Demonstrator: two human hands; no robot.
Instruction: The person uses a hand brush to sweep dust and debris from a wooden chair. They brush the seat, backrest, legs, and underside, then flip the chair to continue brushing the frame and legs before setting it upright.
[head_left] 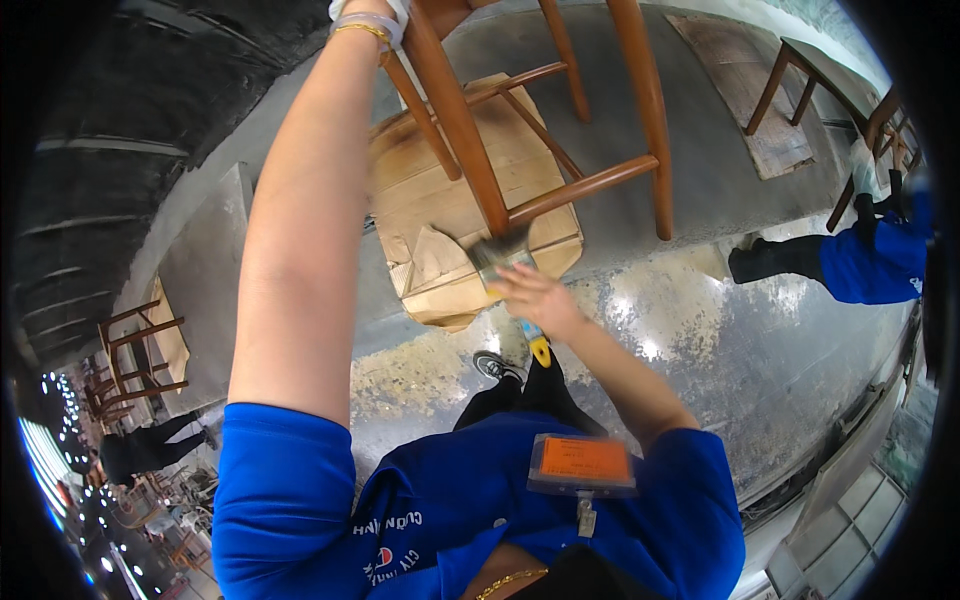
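Observation:
A brown wooden chair (585, 190) stands at the top of the view, its seat cut off by the upper edge. Under it lies a worn piece of brown cardboard (470, 195). My right hand (530, 297) is closed around a wide flat paintbrush (488, 257), whose yellow-tipped handle points back toward me. Its dark bristles are at the foot of the chair's nearest leg, blurred by motion. High at the upper edge, my left hand (375, 12), in a white glove, is beside the top of that leg. Its fingers are out of sight.
Grey boarding (600, 110) runs beneath the cardboard, with a stained concrete floor (650, 310) in front. Another dark chair (815, 80) stands at the far right, near a co-worker in a blue shirt (870, 262). More wooden chairs (140, 350) are at the left, near another person (150, 450).

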